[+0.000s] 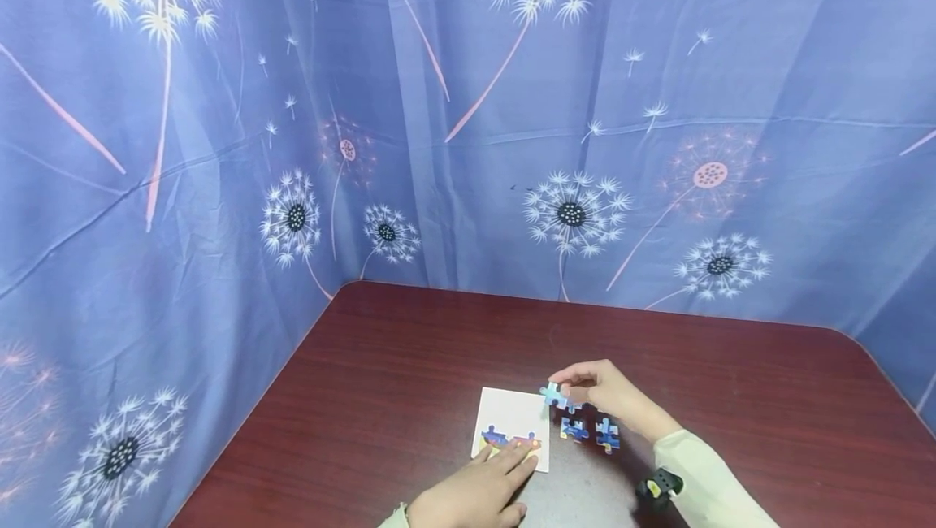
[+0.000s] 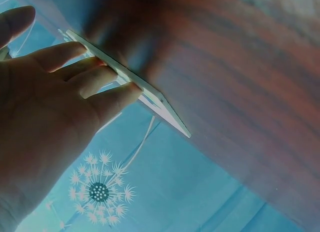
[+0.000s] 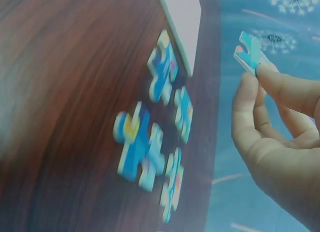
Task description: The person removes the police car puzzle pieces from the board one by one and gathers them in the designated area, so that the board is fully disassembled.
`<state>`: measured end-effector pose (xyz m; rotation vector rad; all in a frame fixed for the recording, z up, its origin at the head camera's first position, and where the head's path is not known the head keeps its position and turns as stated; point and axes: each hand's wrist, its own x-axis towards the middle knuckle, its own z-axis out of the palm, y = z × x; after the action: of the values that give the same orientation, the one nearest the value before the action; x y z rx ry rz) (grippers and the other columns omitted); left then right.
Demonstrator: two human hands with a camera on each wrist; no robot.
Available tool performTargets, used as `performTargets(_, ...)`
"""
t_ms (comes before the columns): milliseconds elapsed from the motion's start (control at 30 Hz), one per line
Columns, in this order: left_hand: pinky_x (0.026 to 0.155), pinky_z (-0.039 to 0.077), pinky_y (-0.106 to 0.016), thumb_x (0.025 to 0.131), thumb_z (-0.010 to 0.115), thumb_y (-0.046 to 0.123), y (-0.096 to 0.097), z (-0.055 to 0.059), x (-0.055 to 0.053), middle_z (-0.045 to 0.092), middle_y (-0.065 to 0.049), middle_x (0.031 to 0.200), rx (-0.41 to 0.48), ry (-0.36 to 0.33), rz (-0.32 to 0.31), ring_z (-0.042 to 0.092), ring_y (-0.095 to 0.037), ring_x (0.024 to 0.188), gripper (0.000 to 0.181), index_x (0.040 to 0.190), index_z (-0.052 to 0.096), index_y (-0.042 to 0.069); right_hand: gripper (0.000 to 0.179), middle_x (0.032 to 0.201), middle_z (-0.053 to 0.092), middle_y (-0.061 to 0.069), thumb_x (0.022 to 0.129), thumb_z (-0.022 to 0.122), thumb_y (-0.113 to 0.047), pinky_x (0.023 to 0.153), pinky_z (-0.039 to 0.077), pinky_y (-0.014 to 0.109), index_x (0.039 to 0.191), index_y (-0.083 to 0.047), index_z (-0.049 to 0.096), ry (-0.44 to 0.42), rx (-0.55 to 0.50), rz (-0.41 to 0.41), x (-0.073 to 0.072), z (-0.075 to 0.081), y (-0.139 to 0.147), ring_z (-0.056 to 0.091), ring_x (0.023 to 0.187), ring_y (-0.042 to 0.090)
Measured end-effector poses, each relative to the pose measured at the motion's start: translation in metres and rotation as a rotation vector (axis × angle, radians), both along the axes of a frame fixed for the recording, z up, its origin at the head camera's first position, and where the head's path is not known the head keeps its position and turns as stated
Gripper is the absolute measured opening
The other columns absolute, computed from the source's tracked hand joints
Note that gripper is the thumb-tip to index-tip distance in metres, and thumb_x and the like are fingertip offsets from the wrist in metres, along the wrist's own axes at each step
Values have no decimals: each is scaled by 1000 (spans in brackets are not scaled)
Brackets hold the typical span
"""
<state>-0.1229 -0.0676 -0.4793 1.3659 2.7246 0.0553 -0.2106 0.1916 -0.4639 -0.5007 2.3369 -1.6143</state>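
Your right hand pinches a blue puzzle piece between thumb and fingers, just by the white board's far right corner. Your left hand rests, fingers extended, on the board's near part; four loose pieces (also mostly blue) lie on the table beside it.

The white board lies flat on the bench. Blue, orange and yellow jigsaw pieces sit along its near part, knobs towards the far edge, partly covered by the left hand. The right hand pinches a light-blue piece, raised near the board's far right corner. Several loose pieces, mostly blue, lie just right of the board.
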Motion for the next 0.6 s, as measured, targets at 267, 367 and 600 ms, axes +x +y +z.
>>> performTargets(267,107,38,-42,96,51,38,0,1,1,31,-1,156,20,-47,16,31,-16,141,58,146,42,10,29,99,69,17,92,63,-8,71,56,43,117,8,64,-47,12,-29,5,-2,31,66,80,27)
performTargets(367,107,37,-42,96,50,38,-1,1,2,30,-1,156,16,-49,13,30,-16,141,58,146,41,10,29,99,68,17,92,63,-7,73,57,41,116,8,63,-63,15,-36,9,-2,47,66,82,24)
performTargets(600,108,36,-44,97,48,38,0,1,0,28,-1,157,16,-63,15,28,-16,142,58,147,39,10,29,98,68,15,92,63,-9,72,56,39,113,11,62,-84,41,-50,17,-4,82,65,81,19)
